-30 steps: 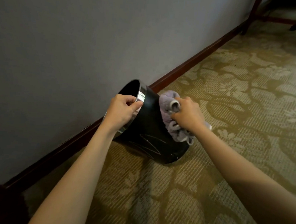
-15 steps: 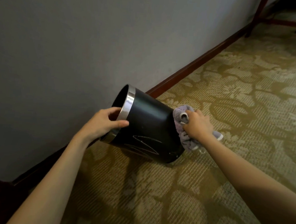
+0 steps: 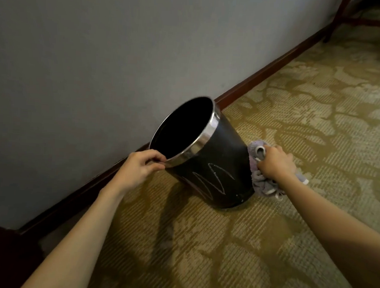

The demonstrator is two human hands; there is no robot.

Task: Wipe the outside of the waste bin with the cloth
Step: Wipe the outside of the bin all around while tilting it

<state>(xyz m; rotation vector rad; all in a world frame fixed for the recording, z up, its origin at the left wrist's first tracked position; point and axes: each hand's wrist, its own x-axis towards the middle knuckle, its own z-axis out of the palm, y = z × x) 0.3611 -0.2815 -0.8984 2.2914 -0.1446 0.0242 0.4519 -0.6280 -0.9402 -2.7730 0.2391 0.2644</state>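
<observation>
Left hand (image 3: 140, 165) is pinching the chrome rim (image 3: 204, 137) of the waste bin (image 3: 216, 167), thumb and curled fingers closing on the rim's near lower edge. Right hand (image 3: 274, 163) is gripping a bunched lilac-grey cloth (image 3: 258, 181), fingers curled round it, and is pressing it against the bin's right outer wall close to the base.

Grey wall (image 3: 100, 60) is filling the upper left of the head view. Olive carpet (image 3: 296, 128) with a pale floral pattern is lying under everything. Dark wooden skirting board (image 3: 266, 73) is running along the join between wall and carpet.

Bin, black, is tilting with its mouth facing up and left toward the wall, its base edge resting on the carpet just beside the skirting. White zigzag scribbles (image 3: 211, 180) are showing on its near outer face. Cloth's lower folds are touching the carpet beside the base.
</observation>
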